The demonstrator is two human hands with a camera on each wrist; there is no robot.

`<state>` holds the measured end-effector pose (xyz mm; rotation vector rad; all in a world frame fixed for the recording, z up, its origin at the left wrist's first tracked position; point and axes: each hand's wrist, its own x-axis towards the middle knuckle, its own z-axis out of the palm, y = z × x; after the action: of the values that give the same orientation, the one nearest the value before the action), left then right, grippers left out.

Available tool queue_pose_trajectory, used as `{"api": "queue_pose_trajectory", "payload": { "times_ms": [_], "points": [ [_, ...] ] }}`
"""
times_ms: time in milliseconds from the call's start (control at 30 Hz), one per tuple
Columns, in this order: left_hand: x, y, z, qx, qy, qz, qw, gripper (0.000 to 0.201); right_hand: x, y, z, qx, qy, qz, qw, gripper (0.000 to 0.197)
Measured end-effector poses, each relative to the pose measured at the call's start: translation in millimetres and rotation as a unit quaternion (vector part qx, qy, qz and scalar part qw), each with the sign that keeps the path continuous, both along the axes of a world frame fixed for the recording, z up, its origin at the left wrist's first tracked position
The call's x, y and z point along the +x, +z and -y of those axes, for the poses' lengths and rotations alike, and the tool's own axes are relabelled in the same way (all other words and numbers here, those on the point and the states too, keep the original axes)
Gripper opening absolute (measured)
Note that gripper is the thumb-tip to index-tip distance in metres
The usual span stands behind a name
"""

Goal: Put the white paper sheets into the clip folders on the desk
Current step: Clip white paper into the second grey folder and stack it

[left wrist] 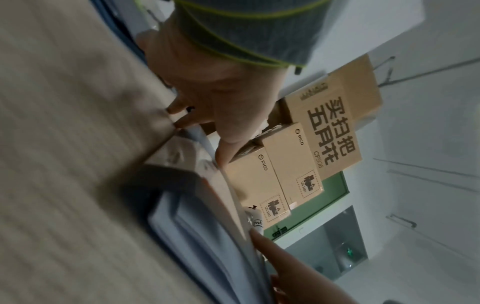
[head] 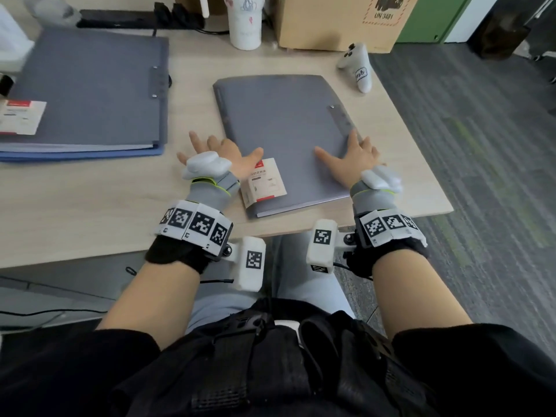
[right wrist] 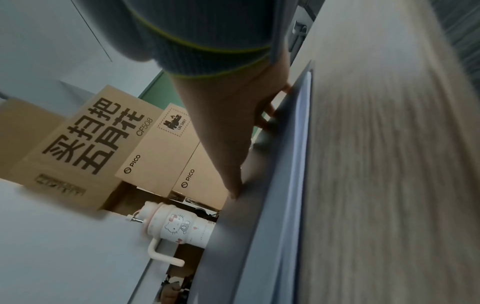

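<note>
lying shut on the tabletop, the grey clip folder sits right under both hands. its long side runs away from the person, a bit slanted, with the metal clip strip along its right edge. a white and red label sticks on the near left corner.

the right hand is the nearer one for opening it. this grip is flat and released, with straight fingers on the cover. the fingertips reach the right edge by the clip strip, and the thumb points in toward the middle. in the right wrist view the fingers press down on the dark cover.

the left hand is spread flat too, holding nothing. most of it rests on the tabletop just left of the folder. only its thumb touches the cover, next to the label.

so the folder lies between the two grips and a little ahead of them. i think the next move is to lift the cover.

no white paper sheets lie loose where i can see. i cannot tell if any are inside.

far to the left of the left grip sits a stack of folders, grey on top and blue below. past the fingers stand a white cup and a cardboard box. a white game controller lies ahead of the right grip.
</note>
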<state>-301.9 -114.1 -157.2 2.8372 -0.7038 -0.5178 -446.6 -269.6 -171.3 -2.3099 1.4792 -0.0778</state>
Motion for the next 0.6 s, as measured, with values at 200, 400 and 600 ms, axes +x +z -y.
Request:
{"api": "queue_pose_trajectory", "payload": {
  "times_ms": [200, 400, 600],
  "points": [
    [9.2, -7.5, 1.0, -0.228, 0.126, -0.107, 0.959, 0.082, 2.5, 2.8, -6.2, -0.018, -0.024, 0.014, 0.999, 0.1],
    [11.9, 7.8, -10.7, -0.459, 0.175, -0.291, 0.821, 0.068, 12.6, 8.7, -13.2, 0.014, -0.081, 0.1, 0.992, 0.106],
    [37.0, 18.2, -36.5, -0.554, 0.133, -0.251, 0.783, 0.04, 33.0, 13.6, -23.2, 0.069, -0.077, 0.182, 0.978, 0.089]
  ]
}}
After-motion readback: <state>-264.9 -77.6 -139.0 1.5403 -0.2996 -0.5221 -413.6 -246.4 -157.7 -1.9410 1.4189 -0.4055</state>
